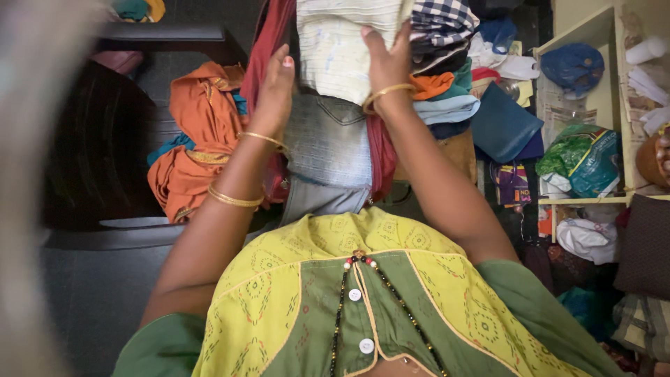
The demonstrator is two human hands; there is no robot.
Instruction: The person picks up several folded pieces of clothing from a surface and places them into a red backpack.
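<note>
A pale folded cloth (335, 49) with thin stripes is held up in front of me. My right hand (385, 57) grips its right edge, fingers curled over the fabric. My left hand (273, 87) presses flat against its left side, next to a dark red cloth (269, 35). Below the pale cloth lies folded blue denim (328, 143). To the right stands a stack of folded clothes (443, 66) with a checked piece on top. Gold bangles are on both wrists.
An orange garment (199, 132) lies heaped on a dark plastic chair (98, 153) at the left. A shelf unit (614, 105) at the right holds plastic bags and bundles. A dark blue cloth (502, 126) and more clothes crowd the floor.
</note>
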